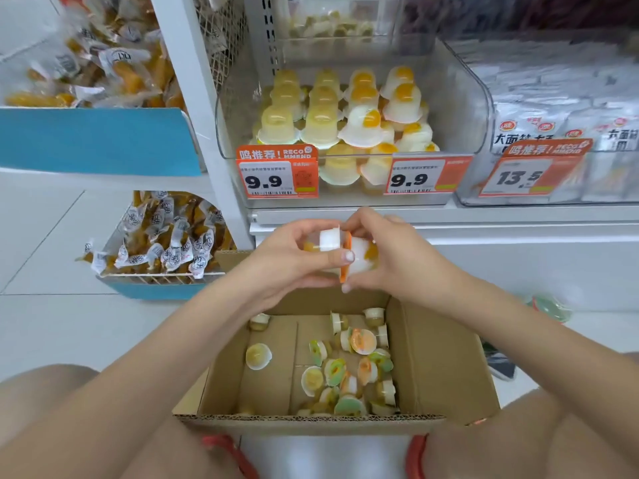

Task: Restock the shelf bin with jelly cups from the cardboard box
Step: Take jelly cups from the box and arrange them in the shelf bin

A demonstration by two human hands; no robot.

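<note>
An open cardboard box [446,368] lies on the floor between my knees, with several loose jelly cups [345,371] scattered on its bottom. Above the box my left hand [294,261] grips a clear yellowish jelly cup [326,240], and my right hand [390,261] grips a white jelly cup with an orange lid [359,259]. The two held cups touch each other. Straight ahead, a clear plastic shelf bin [463,98] holds rows of upside-down jelly cups [345,112], yellow on the left, white with orange centres on the right.
Orange price tags reading 9.9 [276,176] hang on the bin's front. To the right stands a bin of white snack packs [567,133]. At left are a blue rack [96,140] and a wire basket of wrapped yellow snacks [162,236]. A green cup [549,307] lies on the floor.
</note>
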